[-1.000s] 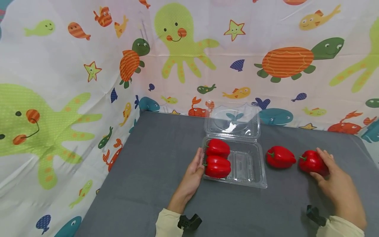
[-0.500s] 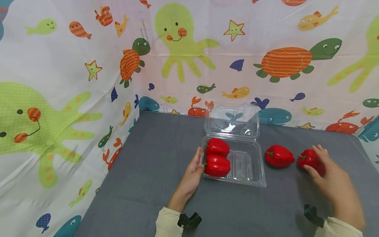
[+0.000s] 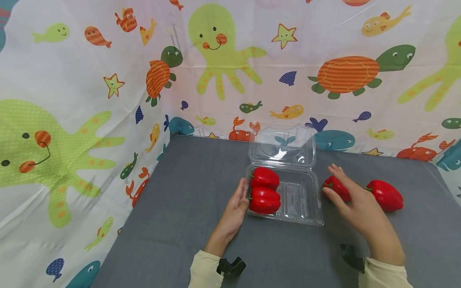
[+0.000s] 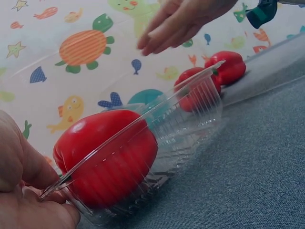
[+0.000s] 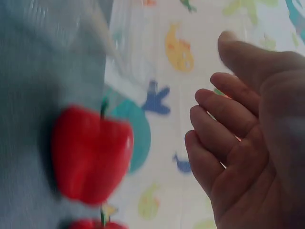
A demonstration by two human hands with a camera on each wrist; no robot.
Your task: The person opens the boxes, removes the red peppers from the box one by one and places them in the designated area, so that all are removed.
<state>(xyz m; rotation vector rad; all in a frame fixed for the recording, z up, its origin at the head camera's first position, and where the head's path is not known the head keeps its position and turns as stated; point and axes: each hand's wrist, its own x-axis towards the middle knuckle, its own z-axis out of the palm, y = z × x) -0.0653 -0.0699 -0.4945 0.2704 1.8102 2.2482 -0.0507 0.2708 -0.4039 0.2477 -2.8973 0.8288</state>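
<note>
My left hand pinches the left rim of a clear plastic clamshell container, thumb and fingers meeting on its edge in the left wrist view. Inside, along the left side, lie two red bell peppers, a back one and a front one. To the container's right sits a third bell pepper, partly hidden behind my right hand. That hand hovers above it with fingers extended and nothing in its grasp; the right wrist view shows the palm apart from the pepper. A fourth bell pepper rests farther right.
The container's transparent lid stands raised at the back, in front of a curtain printed with sea animals. A grey cloth covers the table. Black camera mounts are strapped to both wrists.
My right hand has left the far-right bell pepper and moved left, over the one beside the container. The left hand has kept its hold on the rim.
</note>
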